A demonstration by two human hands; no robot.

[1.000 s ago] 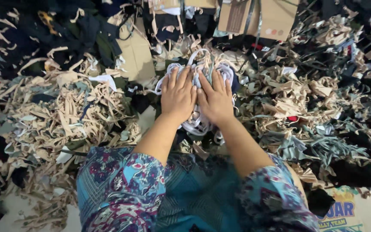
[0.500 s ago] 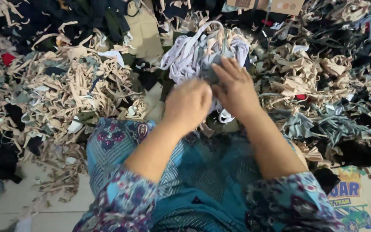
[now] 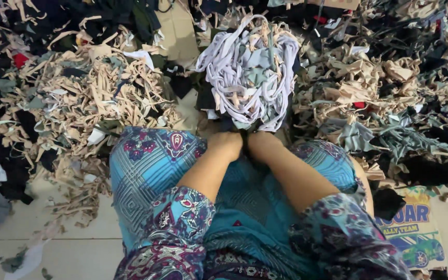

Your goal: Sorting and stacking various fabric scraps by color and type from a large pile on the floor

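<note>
A bundle of pale lilac and grey fabric strips point(image 3: 247, 72) lies heaped on the floor just past my knees. My left hand point(image 3: 225, 144) and my right hand point(image 3: 262, 143) are side by side, fingers curled under the bundle's near bottom edge and gripping it. The fingertips are hidden beneath the cloth. My forearms come out of blue patterned sleeves point(image 3: 182, 207) over my lap.
Beige fabric scraps point(image 3: 89, 98) pile up to the left and more beige scraps point(image 3: 369, 78) to the right. Dark cloth offcuts point(image 3: 37, 21) fill the far left and right. A printed cardboard piece point(image 3: 416, 233) lies at lower right. Bare tiled floor point(image 3: 42, 249) shows lower left.
Both hands slid from the top of the lilac bundle down to its near edge and curled under it. The view has shifted back toward my lap.
</note>
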